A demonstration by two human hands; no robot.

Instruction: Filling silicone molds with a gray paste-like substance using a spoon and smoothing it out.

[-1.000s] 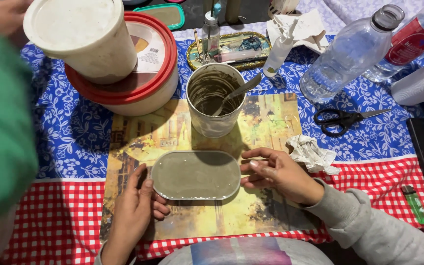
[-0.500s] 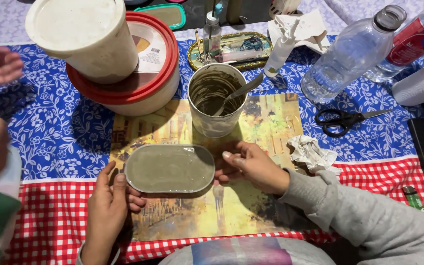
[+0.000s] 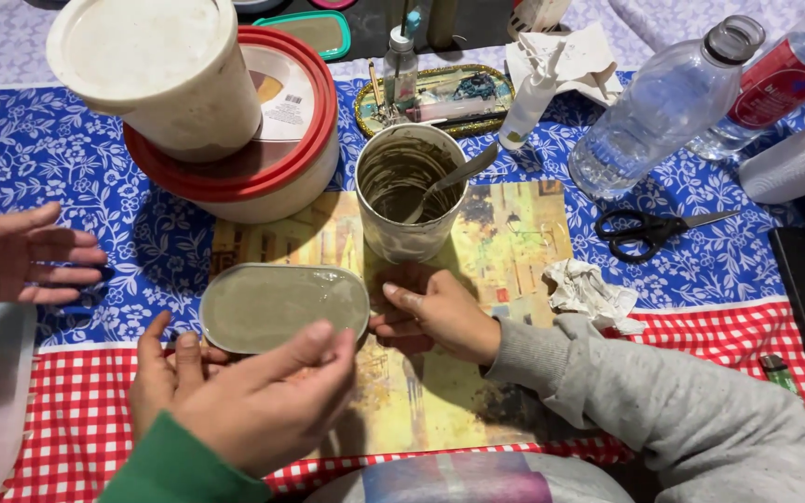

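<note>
mould: oval mould (image 3: pixel 272 303), filled w/ grey-green mix, surface flat; sits just front-left of tin cup (image 3: pixel 412 191), on printed mat (image 3: pixel 514 242)
cup: grey mix inside, spoon (image 3: pixel 458 175) leaning in it
R hand (image 3: pixel 440 317): just front of cup, half-curled, thumb + fingertips on mould's near end, holding it
L hand (image 3: pixel 162 373): front-left of cup, at mould's far end; mostly hidden, only 2 fingers show, grip can't tell
co-worker: green-sleeve hand (image 3: pixel 263 401) lies over L hand, fingers spread at mould rim; other hand (image 3: pixel 20 256) far left of cup, open, apart
do it well (my read): keep mould level, hold rim only, no fingers in wet mix, support both ends evenly
</note>
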